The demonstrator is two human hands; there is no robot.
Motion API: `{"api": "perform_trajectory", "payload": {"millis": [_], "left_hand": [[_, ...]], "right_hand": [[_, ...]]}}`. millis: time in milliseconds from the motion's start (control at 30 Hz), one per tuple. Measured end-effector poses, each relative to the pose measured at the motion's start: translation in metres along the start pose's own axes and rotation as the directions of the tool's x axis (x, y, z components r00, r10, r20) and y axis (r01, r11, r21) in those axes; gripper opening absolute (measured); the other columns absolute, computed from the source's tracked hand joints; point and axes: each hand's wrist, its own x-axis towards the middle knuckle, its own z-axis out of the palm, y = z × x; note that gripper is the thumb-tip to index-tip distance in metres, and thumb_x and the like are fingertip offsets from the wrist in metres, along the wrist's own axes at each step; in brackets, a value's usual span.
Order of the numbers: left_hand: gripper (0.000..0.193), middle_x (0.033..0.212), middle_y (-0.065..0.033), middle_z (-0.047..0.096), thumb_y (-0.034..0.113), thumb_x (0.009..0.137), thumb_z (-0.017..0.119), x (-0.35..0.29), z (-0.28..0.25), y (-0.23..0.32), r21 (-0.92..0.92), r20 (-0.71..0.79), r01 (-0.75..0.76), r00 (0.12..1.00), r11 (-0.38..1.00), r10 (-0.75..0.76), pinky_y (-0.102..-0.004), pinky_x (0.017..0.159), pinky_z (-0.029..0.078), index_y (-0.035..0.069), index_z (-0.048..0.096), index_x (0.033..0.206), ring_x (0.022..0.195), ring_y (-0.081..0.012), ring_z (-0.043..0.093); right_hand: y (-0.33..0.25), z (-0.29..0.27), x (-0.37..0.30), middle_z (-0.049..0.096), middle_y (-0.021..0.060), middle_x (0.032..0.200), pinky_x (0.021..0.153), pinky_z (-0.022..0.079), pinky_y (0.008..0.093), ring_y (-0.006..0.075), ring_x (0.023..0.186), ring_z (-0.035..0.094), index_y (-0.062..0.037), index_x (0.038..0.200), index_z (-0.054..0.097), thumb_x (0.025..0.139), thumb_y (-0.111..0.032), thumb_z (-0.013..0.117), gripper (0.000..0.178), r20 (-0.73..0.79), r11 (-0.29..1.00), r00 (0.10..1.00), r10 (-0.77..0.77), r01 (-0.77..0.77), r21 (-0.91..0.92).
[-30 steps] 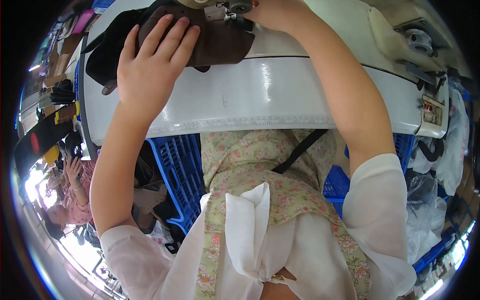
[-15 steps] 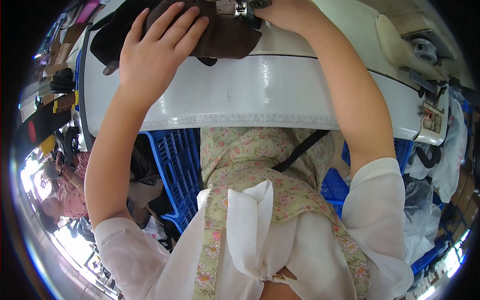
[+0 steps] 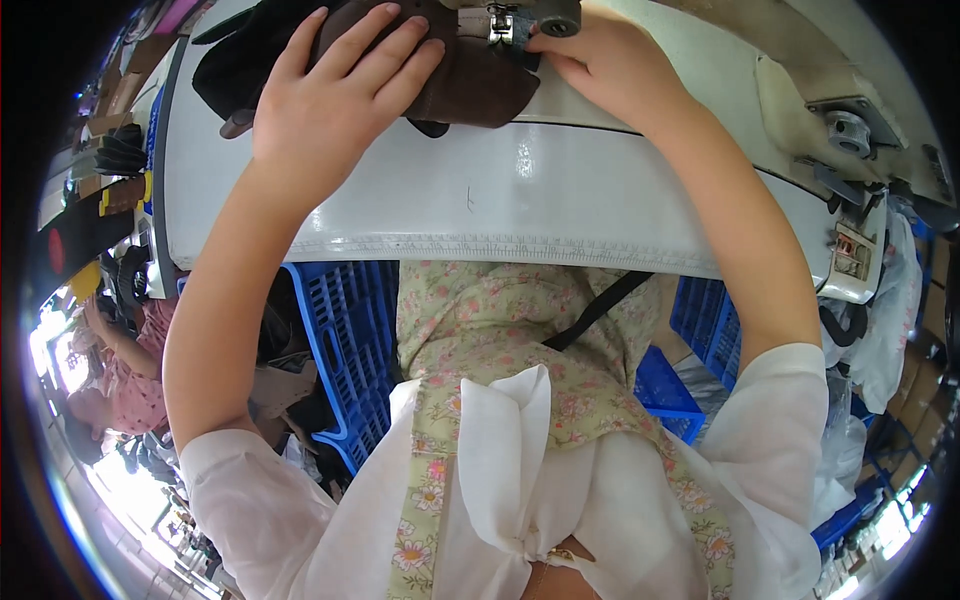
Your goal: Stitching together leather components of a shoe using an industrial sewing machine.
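My left hand (image 3: pixel 345 95) lies flat, fingers spread, on a dark brown leather-like piece (image 3: pixel 482 88) on the white sewing machine bed. Black material (image 3: pixel 232 80) bunches beside and under that piece on the left. The piece's right part lies by the metal presser foot (image 3: pixel 502 30). Just right of the foot, my right hand (image 3: pixel 612 68) has thumb and forefinger drawn together at a small greyish edge (image 3: pixel 521 30). What they pinch is too small to make out. The machine head cuts off the view above.
A printed ruler strip (image 3: pixel 480 248) runs along the bed's near edge. Blue plastic crates (image 3: pixel 345 350) stand below, left and right of my lap. A metal knob (image 3: pixel 848 132) sits on the machine at right. Clear plastic bags (image 3: pixel 890 300) hang there. Another person (image 3: pixel 140 375) sits at far left.
The whole view has shifted a little, so machine and work sit lower and further right. My right hand's thumb and fingertips show more by the foot. My left hand stays on the brown piece.
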Motion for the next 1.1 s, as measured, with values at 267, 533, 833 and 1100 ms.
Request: {"api": "perform_trajectory", "payload": {"millis": [267, 533, 833, 1100], "left_hand": [[0.033, 0.123, 0.0011, 0.064, 0.020, 0.081, 0.063, -0.002, 0.015, -0.005, -0.054, -0.147, -0.049, 0.988, 0.997, 0.040, -0.0516, 0.105, 0.042, 0.019, 0.065, 0.114, 0.124, -0.0202, 0.055], [0.033, 0.123, 0.0011, 0.064, 0.020, 0.081, 0.062, 0.001, 0.001, -0.006, -0.078, -0.045, -0.057, 0.998, 0.995, 0.054, -0.0510, 0.105, 0.042, 0.019, 0.066, 0.114, 0.123, -0.0201, 0.056], [0.034, 0.123, 0.0002, 0.064, 0.020, 0.081, 0.061, 0.002, 0.011, -0.008, -0.100, -0.176, -0.049, 0.984, 0.994, 0.030, -0.0492, 0.103, 0.044, 0.019, 0.065, 0.115, 0.123, -0.0204, 0.056], [0.035, 0.123, 0.0008, 0.065, 0.020, 0.079, 0.062, 0.004, 0.019, -0.011, -0.070, -0.245, -0.045, 0.969, 0.997, 0.027, -0.0488, 0.103, 0.044, 0.019, 0.065, 0.114, 0.121, -0.0194, 0.057]], "right_hand": [[0.011, 0.004, -0.014, 0.070, -0.0069, 0.118, 0.084, 0.054, 0.0350, 0.0217, 0.102, 0.066, -0.0225, 0.113, 0.073, 0.086, -0.008, 0.063, 0.033, 0.035, 0.967, 0.992, -0.120, 0.125, -0.222], [0.000, 0.002, -0.017, 0.069, -0.0064, 0.118, 0.082, 0.054, 0.0357, 0.0214, 0.095, 0.066, -0.0183, 0.113, 0.073, 0.084, -0.008, 0.062, 0.033, 0.039, 0.942, 0.994, -0.099, 0.106, -0.318], [-0.007, 0.003, -0.014, 0.070, -0.0047, 0.111, 0.078, 0.056, 0.0340, 0.0205, 0.093, 0.067, -0.0158, 0.106, 0.074, 0.084, -0.010, 0.062, 0.026, -0.030, 0.927, 0.988, -0.148, 0.129, -0.353], [-0.010, 0.005, -0.011, 0.072, -0.0019, 0.101, 0.074, 0.057, 0.0326, 0.0189, 0.092, 0.068, -0.0140, 0.103, 0.075, 0.086, -0.013, 0.062, 0.021, -0.039, 0.918, 0.986, -0.163, 0.137, -0.372]]}}
